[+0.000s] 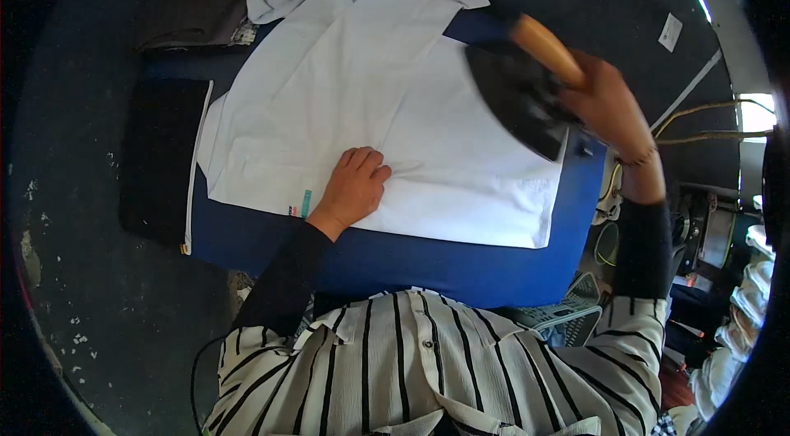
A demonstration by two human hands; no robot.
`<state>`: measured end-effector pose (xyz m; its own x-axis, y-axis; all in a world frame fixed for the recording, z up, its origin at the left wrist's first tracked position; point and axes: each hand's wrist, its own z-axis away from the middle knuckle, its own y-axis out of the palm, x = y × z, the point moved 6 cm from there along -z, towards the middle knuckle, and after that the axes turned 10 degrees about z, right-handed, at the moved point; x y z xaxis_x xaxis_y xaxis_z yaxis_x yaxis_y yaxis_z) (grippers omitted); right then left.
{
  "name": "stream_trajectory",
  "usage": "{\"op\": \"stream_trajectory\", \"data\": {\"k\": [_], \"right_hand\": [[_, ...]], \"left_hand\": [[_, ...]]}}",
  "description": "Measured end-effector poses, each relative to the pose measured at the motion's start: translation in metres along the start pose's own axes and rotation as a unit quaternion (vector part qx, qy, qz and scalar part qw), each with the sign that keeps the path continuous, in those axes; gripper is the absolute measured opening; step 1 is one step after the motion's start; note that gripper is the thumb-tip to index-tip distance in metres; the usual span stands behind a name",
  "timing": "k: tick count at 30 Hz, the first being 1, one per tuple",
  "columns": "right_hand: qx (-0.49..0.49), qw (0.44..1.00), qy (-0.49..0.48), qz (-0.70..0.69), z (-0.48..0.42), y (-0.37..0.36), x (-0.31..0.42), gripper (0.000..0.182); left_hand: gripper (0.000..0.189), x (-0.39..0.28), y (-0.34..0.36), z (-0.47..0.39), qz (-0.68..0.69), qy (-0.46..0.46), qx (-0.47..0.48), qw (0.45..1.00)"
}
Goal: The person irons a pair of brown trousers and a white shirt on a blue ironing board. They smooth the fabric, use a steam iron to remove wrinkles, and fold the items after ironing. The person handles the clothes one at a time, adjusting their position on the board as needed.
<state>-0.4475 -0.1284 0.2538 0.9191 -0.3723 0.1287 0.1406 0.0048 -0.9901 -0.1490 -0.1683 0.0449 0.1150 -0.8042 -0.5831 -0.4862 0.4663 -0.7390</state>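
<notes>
A white short-sleeved shirt [284, 139] lies spread over a blue-covered ironing surface [444, 266], its sleeves towards the far side. My left hand [355, 186] presses on its near part with curled fingers, and small creases run from the thumb. Beside that wrist, a small teal tag [306, 204] shows at the shirt's edge. My right hand [595, 93] grips the wooden handle [546, 50] of a dark clothes iron [509, 87] over the shirt's right part. The iron is motion-blurred; whether its soleplate touches the cloth is unclear.
Folded black cloth [163, 158] with a white edge lies at the left, and a dark folded garment [191, 4] at the far left. Cords [703, 135] stretch along the right. A plastic basket [571, 312] stands below the near right edge, with white cloths [744, 300] farther right.
</notes>
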Motion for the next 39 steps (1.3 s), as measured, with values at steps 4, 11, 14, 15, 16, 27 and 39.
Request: {"op": "stream_trajectory", "data": {"k": [4,11,14,15,16,27,39], "right_hand": [[0.058,0.993,-0.1,0.03,-0.071,0.078,0.131,0.041],[0.075,0.979,-0.137,0.133,-0.102,0.174,0.19,0.035],[0.05,0.989,-0.04,0.131,-0.137,0.172,0.167,0.037],[0.022,0.993,-0.023,0.112,-0.149,0.168,0.162,0.034],[0.028,0.993,-0.025,0.112,-0.157,0.168,0.16,0.035],[0.135,0.91,-0.365,0.14,-0.096,0.187,0.268,0.034],[0.129,0.891,-0.424,0.099,-0.091,0.202,0.329,0.03]], "left_hand": [[0.02,-0.003,-0.025,0.008,0.001,0.037,-0.054,0.998],[0.028,0.144,-0.146,0.086,-0.214,-0.364,-0.174,0.89],[0.015,0.167,-0.145,0.108,-0.124,-0.343,-0.135,0.921],[0.015,0.172,-0.143,0.112,-0.112,-0.36,-0.133,0.917],[0.015,0.173,-0.142,0.114,-0.1,-0.36,-0.135,0.918],[0.019,0.151,-0.163,0.118,-0.194,-0.353,-0.129,0.906],[0.053,0.096,-0.12,0.162,-0.251,-0.405,-0.104,0.873]]}}
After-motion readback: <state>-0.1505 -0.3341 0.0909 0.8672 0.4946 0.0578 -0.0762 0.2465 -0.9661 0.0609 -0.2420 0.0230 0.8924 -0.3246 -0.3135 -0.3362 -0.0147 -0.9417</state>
